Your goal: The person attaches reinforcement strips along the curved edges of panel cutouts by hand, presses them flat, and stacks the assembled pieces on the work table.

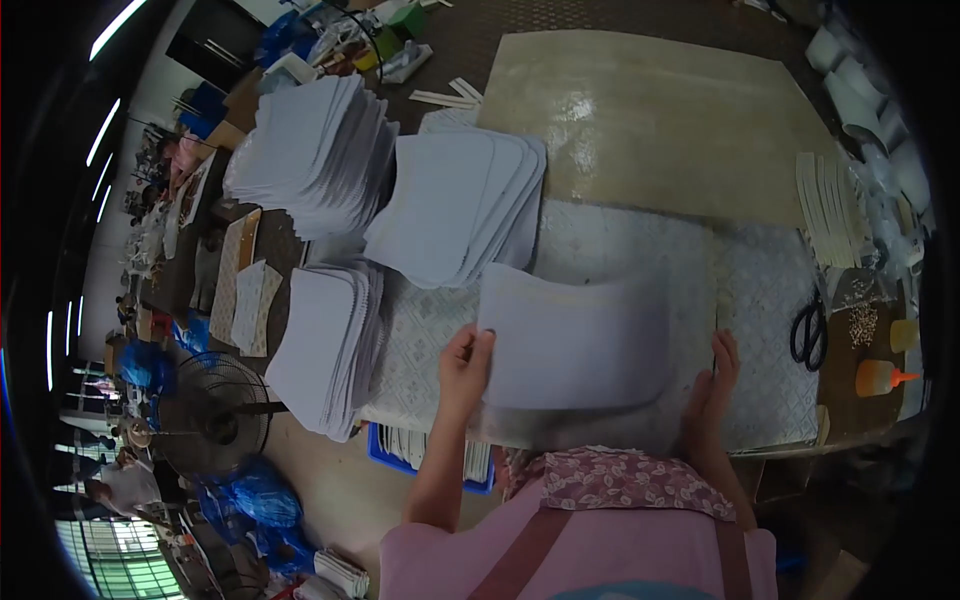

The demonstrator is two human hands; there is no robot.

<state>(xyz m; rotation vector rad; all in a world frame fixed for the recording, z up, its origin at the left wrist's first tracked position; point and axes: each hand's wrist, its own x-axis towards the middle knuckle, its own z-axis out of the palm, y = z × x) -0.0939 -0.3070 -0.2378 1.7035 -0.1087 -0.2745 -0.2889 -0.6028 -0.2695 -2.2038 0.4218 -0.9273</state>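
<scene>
My left hand (466, 368) pinches the left edge of a white curved sheet (575, 340), which is held above the patterned table covering (755, 290). To the right of the sheet, apart from it, my right hand (716, 375) is raised on its side, with its fingers apart and nothing visible in them. Beyond the sheet lies a fanned pile of similar white sheets (440, 205). Further left stand a tall stack (310, 145) and a lower stack (320, 345) of white pieces.
A large tan board (650, 120) covers the far side. Black scissors (808, 334), an orange glue bottle (880, 377) and pale strips (828, 210) lie at the right. A fan (215, 410) and a blue crate (430, 460) are at lower left; people work beyond.
</scene>
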